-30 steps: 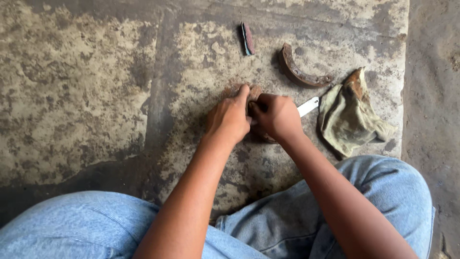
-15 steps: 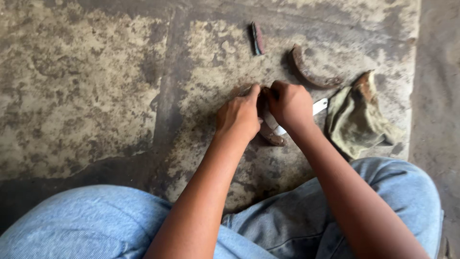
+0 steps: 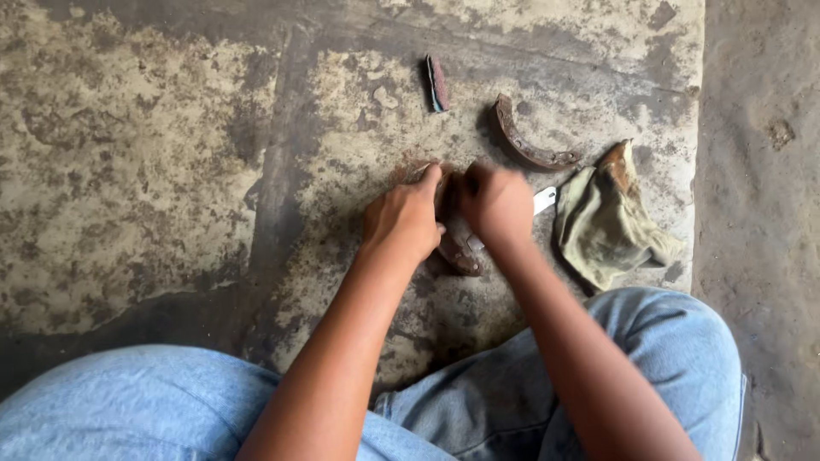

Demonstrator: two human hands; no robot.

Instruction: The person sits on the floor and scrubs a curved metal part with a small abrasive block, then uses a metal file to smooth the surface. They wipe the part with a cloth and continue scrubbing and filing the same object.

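Observation:
My left hand (image 3: 403, 220) presses down on a rusty curved brake shoe (image 3: 459, 249) lying on the stained concrete floor (image 3: 154, 154). My right hand (image 3: 495, 203) is closed around a pale flat tool (image 3: 544, 200); its light end sticks out to the right and its other end meets the shoe under my hands. Most of the shoe is hidden beneath both hands.
A second rusty curved brake shoe (image 3: 530, 145) lies just beyond my right hand. A small dark flat piece (image 3: 436, 84) sits farther away. A dirty olive rag (image 3: 611, 218) is crumpled at the right. My knees in blue jeans (image 3: 137, 401) frame the bottom.
Both hands have stayed together on the shoe, with the right hand blurred in small working strokes; the view has shifted slightly, so everything sits a little lower and to the right.

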